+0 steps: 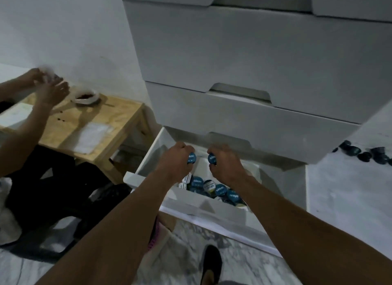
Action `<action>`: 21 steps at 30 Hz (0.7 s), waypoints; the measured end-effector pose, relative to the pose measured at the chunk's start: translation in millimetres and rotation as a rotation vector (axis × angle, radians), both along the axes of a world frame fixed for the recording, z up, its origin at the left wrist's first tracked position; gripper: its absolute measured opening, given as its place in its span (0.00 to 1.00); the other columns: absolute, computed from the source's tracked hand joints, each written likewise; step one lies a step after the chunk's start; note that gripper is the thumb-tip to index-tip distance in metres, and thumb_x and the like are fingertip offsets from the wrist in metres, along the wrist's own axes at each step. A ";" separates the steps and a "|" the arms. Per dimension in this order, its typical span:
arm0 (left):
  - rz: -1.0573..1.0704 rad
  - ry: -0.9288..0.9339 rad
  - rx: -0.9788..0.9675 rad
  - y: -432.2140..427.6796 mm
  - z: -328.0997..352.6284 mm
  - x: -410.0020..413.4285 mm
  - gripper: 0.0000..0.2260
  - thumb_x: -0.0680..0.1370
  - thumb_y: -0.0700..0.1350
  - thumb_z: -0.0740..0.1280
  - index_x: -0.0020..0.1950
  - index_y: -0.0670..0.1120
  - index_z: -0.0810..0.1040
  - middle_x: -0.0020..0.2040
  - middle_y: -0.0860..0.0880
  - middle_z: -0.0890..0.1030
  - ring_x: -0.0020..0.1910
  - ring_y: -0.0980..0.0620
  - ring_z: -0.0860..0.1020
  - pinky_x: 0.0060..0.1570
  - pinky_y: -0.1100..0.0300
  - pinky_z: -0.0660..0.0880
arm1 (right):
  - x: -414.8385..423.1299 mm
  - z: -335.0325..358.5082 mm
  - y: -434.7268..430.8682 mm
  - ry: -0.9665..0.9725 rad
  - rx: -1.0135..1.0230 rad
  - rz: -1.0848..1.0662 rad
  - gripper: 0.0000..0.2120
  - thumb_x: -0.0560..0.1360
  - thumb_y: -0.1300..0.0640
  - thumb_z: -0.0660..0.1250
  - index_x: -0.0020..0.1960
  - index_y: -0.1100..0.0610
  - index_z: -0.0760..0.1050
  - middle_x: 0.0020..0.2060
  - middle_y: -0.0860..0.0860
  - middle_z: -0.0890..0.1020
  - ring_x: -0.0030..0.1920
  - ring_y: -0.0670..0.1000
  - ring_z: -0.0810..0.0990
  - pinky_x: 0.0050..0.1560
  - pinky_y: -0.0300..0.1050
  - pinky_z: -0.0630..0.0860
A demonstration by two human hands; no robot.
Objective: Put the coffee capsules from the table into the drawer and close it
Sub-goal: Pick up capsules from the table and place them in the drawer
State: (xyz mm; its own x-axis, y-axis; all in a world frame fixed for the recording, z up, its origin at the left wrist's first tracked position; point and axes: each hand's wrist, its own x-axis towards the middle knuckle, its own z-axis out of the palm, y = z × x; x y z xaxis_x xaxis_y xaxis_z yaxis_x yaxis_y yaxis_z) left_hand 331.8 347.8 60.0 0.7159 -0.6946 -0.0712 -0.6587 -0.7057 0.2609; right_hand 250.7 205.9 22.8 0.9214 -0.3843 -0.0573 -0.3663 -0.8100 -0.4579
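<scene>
The bottom drawer (146, 157) of a white chest stands pulled open below me. Both my hands hover over its inside. My left hand (176, 163) is closed around a blue-lidded coffee capsule (191, 158). My right hand (224, 166) grips another blue capsule (211, 159). Several capsules (212, 189) with blue and white lids lie in a heap near the drawer's front wall. More dark capsules (364, 153) lie on the grey surface to the right of the chest.
Closed white drawers (254, 57) rise above the open one. At left, another person's hands (48, 83) work over a low wooden table (101, 123) that carries a small bowl (86, 97) and a white sheet. A dark shoe (211, 263) rests on the marble floor.
</scene>
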 end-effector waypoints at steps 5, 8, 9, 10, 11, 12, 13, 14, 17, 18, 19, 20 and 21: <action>-0.103 0.040 0.061 -11.8 -23.1 32.8 0.13 0.76 0.44 0.66 0.60 0.45 0.76 0.56 0.45 0.76 0.53 0.48 0.75 0.54 0.58 0.71 | 24.5 -15.9 1.1 0.103 0.047 -0.043 0.16 0.72 0.63 0.68 0.60 0.60 0.73 0.56 0.59 0.74 0.55 0.61 0.76 0.55 0.49 0.74; -0.191 0.089 0.103 -17.7 -34.3 47.8 0.15 0.75 0.44 0.68 0.60 0.44 0.76 0.56 0.44 0.76 0.54 0.46 0.76 0.55 0.55 0.74 | 30.3 -24.0 2.5 0.158 0.082 -0.090 0.19 0.73 0.62 0.67 0.63 0.58 0.72 0.57 0.59 0.74 0.56 0.61 0.76 0.56 0.49 0.75; -0.222 0.101 0.118 -19.2 -37.8 52.4 0.15 0.74 0.44 0.68 0.60 0.44 0.76 0.55 0.44 0.76 0.53 0.46 0.76 0.54 0.55 0.74 | 31.8 -25.9 2.7 0.171 0.085 -0.111 0.20 0.73 0.62 0.67 0.64 0.58 0.72 0.57 0.59 0.74 0.56 0.61 0.76 0.56 0.49 0.75; -0.254 0.110 0.135 -20.5 -41.1 56.8 0.14 0.74 0.44 0.67 0.60 0.43 0.76 0.55 0.43 0.76 0.53 0.45 0.76 0.53 0.55 0.73 | 32.8 -27.4 3.0 0.187 0.085 -0.134 0.20 0.73 0.62 0.67 0.64 0.58 0.72 0.56 0.60 0.74 0.56 0.62 0.76 0.55 0.49 0.75; -0.290 0.118 0.154 -21.5 -44.2 60.3 0.14 0.74 0.44 0.67 0.60 0.43 0.76 0.55 0.43 0.76 0.53 0.45 0.75 0.53 0.56 0.73 | 32.8 -28.1 4.1 0.204 0.090 -0.159 0.20 0.73 0.62 0.67 0.64 0.58 0.72 0.56 0.60 0.75 0.56 0.62 0.76 0.55 0.49 0.75; -0.327 0.117 0.169 -21.8 -47.1 63.2 0.15 0.75 0.44 0.67 0.60 0.43 0.76 0.56 0.43 0.76 0.54 0.46 0.75 0.54 0.55 0.73 | 32.5 -28.5 5.8 0.220 0.099 -0.184 0.20 0.73 0.62 0.67 0.64 0.58 0.72 0.56 0.60 0.75 0.56 0.62 0.76 0.56 0.49 0.75; -0.361 0.106 0.182 -21.7 -48.6 65.6 0.15 0.75 0.45 0.67 0.61 0.44 0.76 0.57 0.44 0.76 0.55 0.46 0.75 0.54 0.54 0.74 | 32.3 -28.6 7.5 0.232 0.108 -0.201 0.20 0.73 0.62 0.68 0.64 0.58 0.72 0.56 0.60 0.75 0.56 0.62 0.76 0.56 0.50 0.75; -0.393 0.090 0.197 -21.6 -50.3 67.2 0.16 0.75 0.46 0.68 0.61 0.45 0.75 0.57 0.44 0.76 0.56 0.46 0.74 0.55 0.53 0.74 | 31.6 -29.3 9.4 0.243 0.123 -0.219 0.20 0.72 0.62 0.68 0.64 0.57 0.72 0.56 0.60 0.75 0.57 0.62 0.76 0.57 0.50 0.75; -0.466 0.027 0.250 -23.2 -51.3 68.9 0.16 0.75 0.49 0.67 0.61 0.46 0.75 0.57 0.45 0.76 0.57 0.46 0.74 0.52 0.52 0.74 | 30.4 -29.9 13.5 0.278 0.149 -0.256 0.21 0.71 0.62 0.69 0.64 0.56 0.73 0.56 0.59 0.76 0.57 0.61 0.76 0.59 0.50 0.75; -0.482 0.010 0.263 -23.9 -52.0 69.1 0.15 0.76 0.50 0.67 0.61 0.46 0.76 0.57 0.45 0.76 0.56 0.46 0.74 0.51 0.52 0.73 | 30.0 -30.3 14.8 0.288 0.151 -0.267 0.21 0.71 0.61 0.69 0.64 0.56 0.73 0.56 0.59 0.76 0.58 0.61 0.76 0.59 0.50 0.75; -0.489 0.000 0.276 -24.8 -52.3 69.0 0.15 0.76 0.50 0.67 0.60 0.46 0.76 0.56 0.45 0.76 0.56 0.46 0.74 0.51 0.52 0.73 | 29.8 -30.6 15.7 0.295 0.152 -0.274 0.22 0.71 0.61 0.69 0.64 0.56 0.73 0.57 0.59 0.75 0.58 0.60 0.75 0.59 0.50 0.75; -0.490 -0.006 0.286 -25.9 -53.3 69.4 0.15 0.75 0.50 0.67 0.60 0.46 0.76 0.56 0.45 0.76 0.56 0.46 0.74 0.51 0.51 0.73 | 29.6 -31.3 16.2 0.299 0.153 -0.277 0.22 0.71 0.61 0.69 0.65 0.56 0.72 0.58 0.59 0.75 0.59 0.60 0.75 0.60 0.50 0.74; -0.486 -0.005 0.297 -26.6 -54.3 70.0 0.15 0.75 0.50 0.67 0.60 0.46 0.76 0.56 0.45 0.76 0.56 0.46 0.75 0.52 0.51 0.72 | 29.4 -32.2 16.9 0.303 0.152 -0.275 0.22 0.72 0.61 0.69 0.65 0.56 0.72 0.58 0.59 0.75 0.59 0.60 0.75 0.60 0.50 0.74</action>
State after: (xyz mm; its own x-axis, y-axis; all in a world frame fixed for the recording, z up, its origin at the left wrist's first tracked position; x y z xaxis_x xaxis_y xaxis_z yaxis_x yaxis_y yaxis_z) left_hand 401.8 321.2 5.6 0.3198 -0.8949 -0.3113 -0.9267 -0.3638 0.0938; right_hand 280.1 222.8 -9.4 0.7192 -0.5790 -0.3841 -0.6948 -0.5954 -0.4035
